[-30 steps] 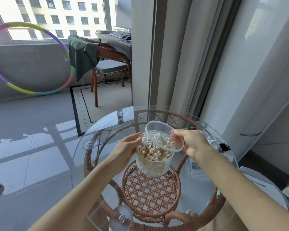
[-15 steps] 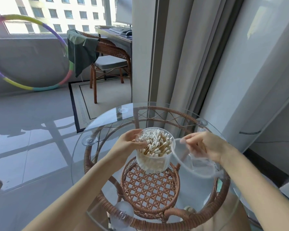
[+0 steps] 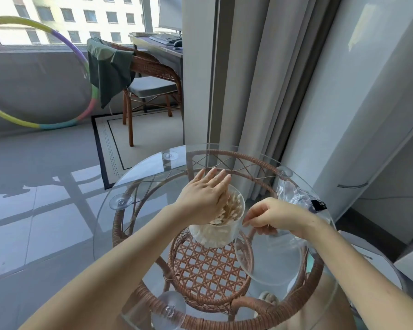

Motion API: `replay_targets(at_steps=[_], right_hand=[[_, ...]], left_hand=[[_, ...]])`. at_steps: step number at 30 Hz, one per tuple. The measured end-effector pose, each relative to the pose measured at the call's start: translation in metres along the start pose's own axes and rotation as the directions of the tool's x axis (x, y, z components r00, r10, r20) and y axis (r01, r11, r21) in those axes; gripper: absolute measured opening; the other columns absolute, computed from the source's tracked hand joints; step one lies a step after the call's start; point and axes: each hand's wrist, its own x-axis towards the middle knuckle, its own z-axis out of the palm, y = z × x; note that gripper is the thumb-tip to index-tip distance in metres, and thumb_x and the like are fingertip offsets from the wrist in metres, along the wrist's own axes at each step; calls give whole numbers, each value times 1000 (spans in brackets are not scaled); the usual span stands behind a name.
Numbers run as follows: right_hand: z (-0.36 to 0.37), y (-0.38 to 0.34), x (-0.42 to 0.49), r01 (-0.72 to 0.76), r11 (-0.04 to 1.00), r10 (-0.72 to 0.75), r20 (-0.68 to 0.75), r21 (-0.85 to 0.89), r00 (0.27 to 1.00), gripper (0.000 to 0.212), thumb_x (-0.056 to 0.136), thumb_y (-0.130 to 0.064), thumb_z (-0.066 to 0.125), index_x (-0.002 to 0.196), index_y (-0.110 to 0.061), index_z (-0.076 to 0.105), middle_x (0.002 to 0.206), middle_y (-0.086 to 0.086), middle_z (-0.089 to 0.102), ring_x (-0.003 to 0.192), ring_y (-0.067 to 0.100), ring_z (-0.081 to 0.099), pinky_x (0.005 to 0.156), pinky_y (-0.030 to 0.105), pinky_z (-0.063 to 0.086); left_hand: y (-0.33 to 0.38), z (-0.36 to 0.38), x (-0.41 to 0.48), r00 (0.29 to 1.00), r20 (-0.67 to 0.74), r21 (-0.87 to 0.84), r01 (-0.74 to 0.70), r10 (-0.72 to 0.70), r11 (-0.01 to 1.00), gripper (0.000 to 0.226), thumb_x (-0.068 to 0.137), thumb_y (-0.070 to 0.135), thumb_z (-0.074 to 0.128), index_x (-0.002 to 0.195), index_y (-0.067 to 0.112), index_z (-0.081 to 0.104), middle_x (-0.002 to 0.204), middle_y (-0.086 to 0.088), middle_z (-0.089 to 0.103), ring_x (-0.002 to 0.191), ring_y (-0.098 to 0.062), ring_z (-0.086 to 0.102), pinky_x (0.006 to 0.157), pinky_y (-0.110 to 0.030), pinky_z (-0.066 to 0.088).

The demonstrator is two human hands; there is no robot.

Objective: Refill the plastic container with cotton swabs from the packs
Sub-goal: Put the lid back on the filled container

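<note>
A clear round plastic container (image 3: 218, 232) full of cotton swabs (image 3: 231, 210) stands on the glass table top (image 3: 138, 186). My left hand (image 3: 205, 198) lies flat over the container's mouth, fingers straight, pressing on the swab tips. My right hand (image 3: 272, 215) is just right of the container and pinches the rim of the clear round lid (image 3: 270, 256), which rests on the glass. A crumpled clear swab pack (image 3: 296, 196) with a black label lies at the table's right edge.
The glass top sits on a wicker frame (image 3: 210, 265) with suction cups. A curtain (image 3: 255, 79) hangs just behind the table. A wicker chair (image 3: 150, 84), a desk and a coloured hoop (image 3: 81, 91) stand farther off to the left.
My left hand let go of the container's side and moved on top of the swabs. My right hand carried the lid off the container, down to the glass on the right.
</note>
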Motion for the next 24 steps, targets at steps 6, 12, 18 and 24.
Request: replay_targets(at_steps=[6,12,18,24], right_hand=[[-1,1,1,9,1000,-9,-10,6,1000,14,86,-9,58,91,-7,72,66,5,60,55,10,48,48,22,36],[-21,1,-8,44,995,-49,57,90,997,17,87,-1,55,88,-6,71,66,6,59,55,10,49,51,21,36],[-21,-20,-4,265,819,-207,-169,509,964,19,89,1,52,93,-2,70,63,3,56,57,10,48,54,20,38],[17,-51,32,322,885,-151,-448,336,881,15,89,-5,57,90,-9,71,78,-2,70,71,9,61,63,17,48]], left_hand=[[7,0,-5,994,104,121,-31,18,992,68,89,62,8,147,29,-7,157,2,-12,142,-21,-21,114,-50,-15],[-2,-17,-7,999,6,-553,32,-35,832,57,94,54,15,146,35,0,156,11,-4,144,-12,-8,117,-42,-7],[-21,-32,-23,905,-32,-944,112,-424,311,51,98,42,22,132,15,49,143,-2,44,134,-17,38,104,-27,25],[-17,-7,-30,903,117,-984,162,-414,76,55,97,46,25,129,10,51,131,-11,56,119,-23,53,108,-42,37]])
